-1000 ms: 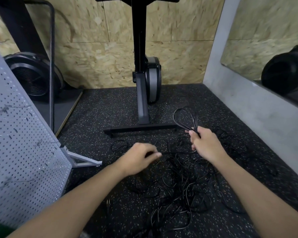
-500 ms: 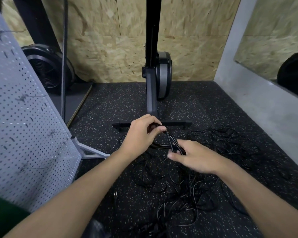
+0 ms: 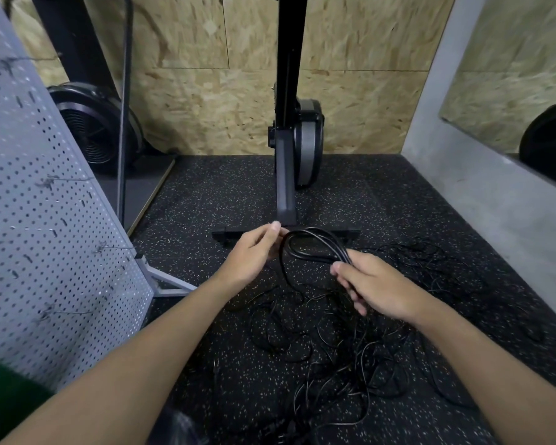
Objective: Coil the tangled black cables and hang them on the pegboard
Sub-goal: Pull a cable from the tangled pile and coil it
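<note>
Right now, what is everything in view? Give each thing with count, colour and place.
floor: one, black speckled rubber, throughout
cable coil: one, black, held up at centre
tangled cables: one pile, black, on the floor, centre foreground
pegboard: one, grey, standing at left, wire hooks on it
exercise machine: one, black and grey, upright at centre back
fan wheel: one, black, back left beyond the pegboard
wall: tan chipboard, at the back
mirror: one, on the grey right wall
left hand: pinches the coil's left end
right hand: grips the coil's gathered strands
</note>
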### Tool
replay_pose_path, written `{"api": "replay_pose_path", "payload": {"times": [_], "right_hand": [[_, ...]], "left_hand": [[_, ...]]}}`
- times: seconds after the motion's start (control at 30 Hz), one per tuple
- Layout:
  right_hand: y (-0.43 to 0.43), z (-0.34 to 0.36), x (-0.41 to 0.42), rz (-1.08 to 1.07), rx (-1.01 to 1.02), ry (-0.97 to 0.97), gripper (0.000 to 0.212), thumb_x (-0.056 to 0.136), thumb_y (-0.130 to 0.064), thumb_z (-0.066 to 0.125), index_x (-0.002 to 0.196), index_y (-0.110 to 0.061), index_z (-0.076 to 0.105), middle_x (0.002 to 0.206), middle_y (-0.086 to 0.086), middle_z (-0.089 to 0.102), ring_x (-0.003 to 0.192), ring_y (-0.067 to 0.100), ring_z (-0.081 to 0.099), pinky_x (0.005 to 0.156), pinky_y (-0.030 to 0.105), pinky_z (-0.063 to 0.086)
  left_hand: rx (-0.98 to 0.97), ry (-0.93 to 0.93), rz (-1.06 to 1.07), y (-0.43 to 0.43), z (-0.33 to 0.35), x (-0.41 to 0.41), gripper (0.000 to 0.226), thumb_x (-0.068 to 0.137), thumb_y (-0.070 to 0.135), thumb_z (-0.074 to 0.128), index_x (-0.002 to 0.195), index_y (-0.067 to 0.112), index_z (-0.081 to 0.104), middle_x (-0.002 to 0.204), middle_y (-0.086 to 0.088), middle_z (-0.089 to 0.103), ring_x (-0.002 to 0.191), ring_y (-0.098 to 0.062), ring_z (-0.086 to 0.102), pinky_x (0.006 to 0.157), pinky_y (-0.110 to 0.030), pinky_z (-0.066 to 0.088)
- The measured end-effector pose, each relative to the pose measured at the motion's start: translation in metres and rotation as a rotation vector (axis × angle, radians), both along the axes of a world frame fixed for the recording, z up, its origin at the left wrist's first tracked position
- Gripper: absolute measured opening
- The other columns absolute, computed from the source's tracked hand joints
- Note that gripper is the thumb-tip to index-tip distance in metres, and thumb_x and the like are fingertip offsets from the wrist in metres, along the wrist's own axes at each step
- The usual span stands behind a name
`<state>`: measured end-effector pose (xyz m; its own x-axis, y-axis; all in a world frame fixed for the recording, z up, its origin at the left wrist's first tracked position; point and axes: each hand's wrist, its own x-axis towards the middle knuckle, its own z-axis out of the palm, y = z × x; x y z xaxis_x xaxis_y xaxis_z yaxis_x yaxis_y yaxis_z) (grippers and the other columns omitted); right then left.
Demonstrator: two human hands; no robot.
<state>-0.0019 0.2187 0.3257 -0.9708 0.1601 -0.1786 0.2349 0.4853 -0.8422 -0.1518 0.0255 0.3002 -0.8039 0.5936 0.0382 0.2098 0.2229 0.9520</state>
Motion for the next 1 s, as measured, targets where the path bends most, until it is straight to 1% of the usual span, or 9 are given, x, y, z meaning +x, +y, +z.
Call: {"api": "replay_pose_path", "payload": {"times": [0.13, 0.3, 0.5, 0.57, 0.67, 0.73, 0.83, 0.93, 1.0], "right_hand": [[0.005, -0.002, 0.002, -0.028, 0.062, 0.021, 0.024, 0.111, -0.027, 0.044, 0.099, -0.014, 0.060, 0.076, -0.004, 0.054, 0.058, 0.011, 0.052, 0.058, 0.032, 0.051], [0.006, -0.008, 0.002, -0.122, 0.280, 0.151, 0.027, 0.110, -0.032, 0.042, 0.100, -0.014, 0.060, 0.086, -0.001, 0.068, 0.065, 0.011, 0.062, 0.075, 0.044, 0.059], [0.000, -0.015, -0.006, -0.117, 0.282, 0.199, 0.028, 0.111, -0.032, 0.040, 0.127, -0.025, 0.062, 0.111, -0.011, 0.072, 0.103, 0.005, 0.067, 0.095, 0.032, 0.053], [-0.004, -0.017, -0.005, -0.083, 0.265, 0.187, 0.029, 0.111, -0.033, 0.040, 0.131, -0.027, 0.060, 0.113, -0.010, 0.073, 0.104, 0.004, 0.068, 0.094, 0.026, 0.052], [-0.010, -0.017, -0.005, -0.001, 0.214, 0.112, 0.025, 0.112, -0.031, 0.040, 0.127, -0.032, 0.060, 0.108, -0.016, 0.075, 0.101, -0.012, 0.065, 0.085, 0.009, 0.044], [-0.012, -0.016, -0.006, 0.032, 0.243, 0.070, 0.021, 0.112, -0.033, 0.040, 0.118, -0.033, 0.060, 0.102, -0.017, 0.074, 0.096, -0.012, 0.064, 0.082, 0.015, 0.045], [-0.014, -0.021, -0.008, -0.004, 0.246, 0.081, 0.021, 0.111, -0.034, 0.041, 0.111, -0.029, 0.061, 0.095, -0.011, 0.070, 0.091, 0.002, 0.066, 0.084, 0.029, 0.052], [-0.014, -0.022, -0.011, -0.134, 0.084, 0.143, 0.022, 0.109, -0.036, 0.043, 0.102, -0.029, 0.062, 0.085, -0.009, 0.066, 0.085, 0.015, 0.068, 0.091, 0.046, 0.057], [-0.012, -0.018, -0.014, -0.202, -0.031, 0.185, 0.023, 0.109, -0.033, 0.045, 0.100, -0.026, 0.064, 0.078, -0.009, 0.065, 0.082, 0.020, 0.069, 0.096, 0.052, 0.054]], "left_hand": [[-0.116, -0.058, -0.093, 0.000, -0.014, 0.002, 0.017, 0.108, 0.016, 0.054, 0.120, 0.016, 0.066, 0.108, -0.001, 0.077, 0.107, -0.017, 0.074, 0.100, -0.045, 0.058], [0.172, -0.312, 0.030, 0.014, 0.002, 0.019, 0.016, 0.105, 0.008, 0.059, 0.116, -0.001, 0.067, 0.101, -0.016, 0.077, 0.090, -0.027, 0.078, 0.075, -0.036, 0.065], [0.437, -0.582, 0.172, 0.033, 0.021, 0.031, 0.023, 0.105, 0.005, 0.058, 0.123, -0.008, 0.062, 0.113, -0.026, 0.075, 0.087, -0.028, 0.078, 0.070, -0.034, 0.066], [0.461, -0.596, 0.201, 0.034, 0.022, 0.030, 0.023, 0.104, 0.005, 0.059, 0.123, -0.009, 0.063, 0.112, -0.024, 0.075, 0.086, -0.026, 0.078, 0.069, -0.032, 0.066], [0.487, -0.601, 0.261, 0.034, 0.020, 0.027, 0.024, 0.102, 0.001, 0.061, 0.123, -0.011, 0.063, 0.110, -0.022, 0.077, 0.089, -0.025, 0.078, 0.069, -0.035, 0.066], [0.492, -0.608, 0.284, 0.033, 0.019, 0.027, 0.025, 0.102, 0.000, 0.061, 0.124, -0.011, 0.061, 0.111, -0.022, 0.076, 0.088, -0.024, 0.077, 0.069, -0.037, 0.067], [0.510, -0.617, 0.276, 0.034, 0.018, 0.029, 0.024, 0.103, 0.000, 0.058, 0.124, -0.011, 0.060, 0.110, -0.023, 0.076, 0.084, -0.022, 0.077, 0.077, -0.041, 0.066], [0.576, -0.621, 0.185, 0.035, 0.020, 0.031, 0.019, 0.106, 0.007, 0.055, 0.121, -0.004, 0.061, 0.109, -0.021, 0.076, 0.090, -0.024, 0.076, 0.087, -0.042, 0.064], [0.532, -0.588, 0.087, 0.036, 0.017, 0.030, 0.029, 0.109, 0.016, 0.048, 0.126, -0.002, 0.062, 0.116, -0.018, 0.074, 0.101, -0.029, 0.075, 0.095, -0.042, 0.061]]}}
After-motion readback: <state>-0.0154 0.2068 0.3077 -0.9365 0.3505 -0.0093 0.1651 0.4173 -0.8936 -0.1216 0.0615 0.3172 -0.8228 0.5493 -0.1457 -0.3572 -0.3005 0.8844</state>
